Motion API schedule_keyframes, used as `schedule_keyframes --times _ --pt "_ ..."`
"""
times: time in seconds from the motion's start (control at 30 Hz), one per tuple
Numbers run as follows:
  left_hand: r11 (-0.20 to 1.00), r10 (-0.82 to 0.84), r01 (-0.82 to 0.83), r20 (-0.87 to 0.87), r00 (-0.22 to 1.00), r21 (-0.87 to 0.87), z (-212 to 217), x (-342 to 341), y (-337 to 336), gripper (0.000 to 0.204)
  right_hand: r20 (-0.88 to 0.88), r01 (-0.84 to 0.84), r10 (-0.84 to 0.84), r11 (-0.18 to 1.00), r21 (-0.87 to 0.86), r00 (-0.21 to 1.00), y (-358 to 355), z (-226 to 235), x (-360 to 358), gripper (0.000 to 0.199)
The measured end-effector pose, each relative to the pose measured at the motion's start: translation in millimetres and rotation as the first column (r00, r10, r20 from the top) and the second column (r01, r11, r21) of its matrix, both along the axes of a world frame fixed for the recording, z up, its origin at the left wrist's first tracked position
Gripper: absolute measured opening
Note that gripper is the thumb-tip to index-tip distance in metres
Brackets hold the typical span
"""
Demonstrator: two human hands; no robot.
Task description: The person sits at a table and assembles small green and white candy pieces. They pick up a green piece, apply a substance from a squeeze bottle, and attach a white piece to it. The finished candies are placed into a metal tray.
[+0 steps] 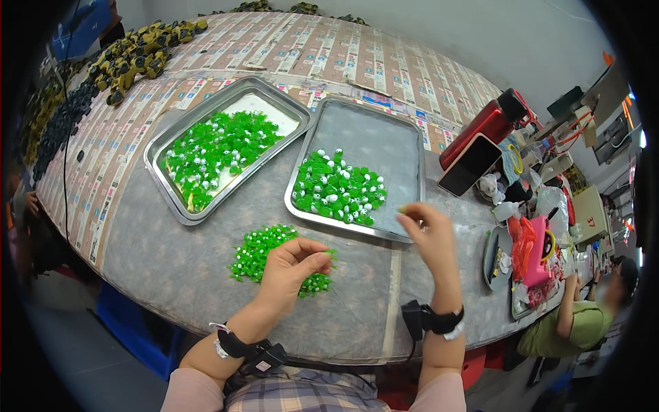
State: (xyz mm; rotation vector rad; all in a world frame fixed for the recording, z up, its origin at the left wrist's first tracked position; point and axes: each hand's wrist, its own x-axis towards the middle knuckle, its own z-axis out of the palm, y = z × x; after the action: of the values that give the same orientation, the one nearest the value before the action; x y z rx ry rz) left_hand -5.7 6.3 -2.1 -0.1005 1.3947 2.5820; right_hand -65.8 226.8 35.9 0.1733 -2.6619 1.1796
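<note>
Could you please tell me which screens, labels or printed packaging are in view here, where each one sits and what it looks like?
Phone: right of the trays, leaning on a red bottle; dark blank rectangular screen, reddish edge.
Printed paper sheets: covering the far tabletop; rows of brown, white and blue panels.
Cardboard box: far right edge; tan, with red marking.
Pink packet: right clutter; flat, bright pink.

grey felt-covered table [171, 254] with a paper-lined far half, plain pale wall [480, 34] behind

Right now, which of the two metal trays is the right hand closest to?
The right-hand tray, the one with a bare grey floor. The right hand hovers at its near corner, while the other tray, with a white sheet under its pieces, lies further left.
</note>
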Motion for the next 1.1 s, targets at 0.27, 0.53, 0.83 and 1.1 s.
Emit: schedule_keyframes --times 0.27,0.53,0.83,1.1 --pt "1.000 -0.022 0.022 -0.014 1.000 0.002 -1.3 -2.5 0.9 0.011 0.165 -0.149 0.112 0.961 0.234 0.980 -16.5 -30.8 -26.9 0.018" --pt "0.973 -0.192 0.190 0.007 0.981 0.132 -1.5 3.1 -1.2 0.009 0.270 -0.109 0.545 0.564 -0.818 0.794 -44.4 -6.5 29.8 0.020" --pt "0.964 -0.193 0.174 0.078 0.978 0.202 -0.8 0.3 2.1 0.009 0.300 -0.026 0.520 0.529 -0.848 0.800 -60.5 -25.7 44.5 0.015" --pt "0.954 -0.150 0.119 0.095 0.984 0.276 -2.7 -2.5 -2.4 0.011 0.290 -0.042 0.624 0.460 -0.887 0.725 -53.9 -18.4 46.3 0.020"
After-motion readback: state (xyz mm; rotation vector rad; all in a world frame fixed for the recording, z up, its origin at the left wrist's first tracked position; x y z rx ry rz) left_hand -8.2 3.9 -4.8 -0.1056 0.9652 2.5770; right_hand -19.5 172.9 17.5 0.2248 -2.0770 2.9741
